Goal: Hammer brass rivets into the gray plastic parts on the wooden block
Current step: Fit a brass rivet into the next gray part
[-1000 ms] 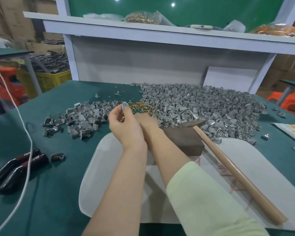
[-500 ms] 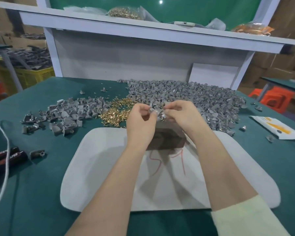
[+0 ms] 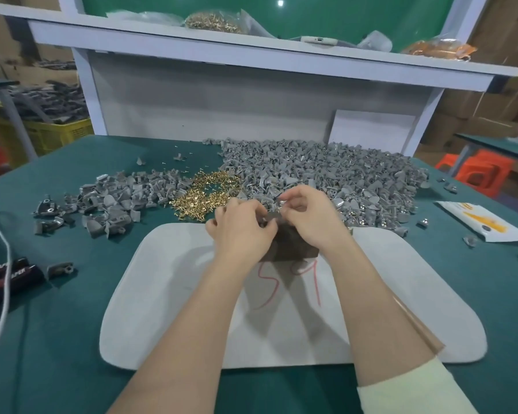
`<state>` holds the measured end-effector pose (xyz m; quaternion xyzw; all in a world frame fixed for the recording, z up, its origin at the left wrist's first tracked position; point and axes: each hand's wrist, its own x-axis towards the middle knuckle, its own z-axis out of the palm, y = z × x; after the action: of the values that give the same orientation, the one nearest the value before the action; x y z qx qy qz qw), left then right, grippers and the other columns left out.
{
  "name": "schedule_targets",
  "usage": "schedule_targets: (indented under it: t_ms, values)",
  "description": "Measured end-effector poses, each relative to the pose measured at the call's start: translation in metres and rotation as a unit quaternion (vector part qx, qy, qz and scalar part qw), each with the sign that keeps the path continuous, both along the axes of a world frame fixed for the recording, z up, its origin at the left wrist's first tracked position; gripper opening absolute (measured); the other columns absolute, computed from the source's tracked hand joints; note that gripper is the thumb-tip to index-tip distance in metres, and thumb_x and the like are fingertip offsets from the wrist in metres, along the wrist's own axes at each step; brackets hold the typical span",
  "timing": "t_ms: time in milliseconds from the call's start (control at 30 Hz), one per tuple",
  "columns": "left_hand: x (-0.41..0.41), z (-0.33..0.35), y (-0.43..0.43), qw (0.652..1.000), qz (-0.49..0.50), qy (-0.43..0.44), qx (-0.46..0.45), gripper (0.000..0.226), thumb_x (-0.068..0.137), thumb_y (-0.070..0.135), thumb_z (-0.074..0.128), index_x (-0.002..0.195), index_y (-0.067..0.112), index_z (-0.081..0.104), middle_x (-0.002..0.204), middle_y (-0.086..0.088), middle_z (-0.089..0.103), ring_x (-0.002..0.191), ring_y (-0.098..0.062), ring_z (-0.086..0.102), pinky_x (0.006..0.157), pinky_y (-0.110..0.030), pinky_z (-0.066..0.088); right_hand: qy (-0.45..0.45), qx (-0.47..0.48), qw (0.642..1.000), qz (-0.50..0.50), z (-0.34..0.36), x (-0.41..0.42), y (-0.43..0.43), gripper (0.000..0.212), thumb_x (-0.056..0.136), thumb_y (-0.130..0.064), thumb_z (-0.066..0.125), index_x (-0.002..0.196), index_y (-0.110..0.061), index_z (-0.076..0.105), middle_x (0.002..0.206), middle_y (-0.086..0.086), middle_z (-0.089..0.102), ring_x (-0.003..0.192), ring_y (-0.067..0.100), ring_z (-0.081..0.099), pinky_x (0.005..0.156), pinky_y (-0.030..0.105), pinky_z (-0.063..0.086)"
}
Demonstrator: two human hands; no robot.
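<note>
Green table (image 3: pixel 72 324) | left grip (image 3: pixel 240 231), right grip (image 3: pixel 311 220) pinch gray part (image 3: pixel 272 216) over block (image 3: pixel 292 249)

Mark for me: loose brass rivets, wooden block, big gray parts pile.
brass rivets (image 3: pixel 205 194), head view, middle of the loose heap.
wooden block (image 3: pixel 293 249), head view, near face showing between the wrists.
big gray parts pile (image 3: pixel 341 171), head view, centre of the heap.

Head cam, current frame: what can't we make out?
All in the head view:
- Rivet in the gray part: too small to see, and covered by fingertips of the left hand and right hand, which both pinch the part.
- Top face of the wooden block: hidden under both hands.
- Hammer handle: mostly behind the right forearm, head unseen.
- Black tool handles: cut off by the left edge.
</note>
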<state>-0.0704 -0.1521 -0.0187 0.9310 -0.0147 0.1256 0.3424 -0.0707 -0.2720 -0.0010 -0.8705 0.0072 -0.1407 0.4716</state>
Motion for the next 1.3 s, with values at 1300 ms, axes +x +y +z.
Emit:
schedule_targets:
  t_ms: [1300]
  values:
    - [0.002,0.006,0.008,0.998,-0.032,0.039,-0.027,0.009,0.087,0.031,0.064,0.096,0.034,0.068,0.120,0.002,0.062,0.121,-0.027,0.046,0.098,-0.037,0.035,-0.034,-0.296,0.954,0.027,0.000,-0.005,0.009,0.011,0.092,-0.017,0.055,0.096,-0.012,0.064,0.092,-0.001,0.051,0.095,0.022,0.054,0.085,0.033,0.042]
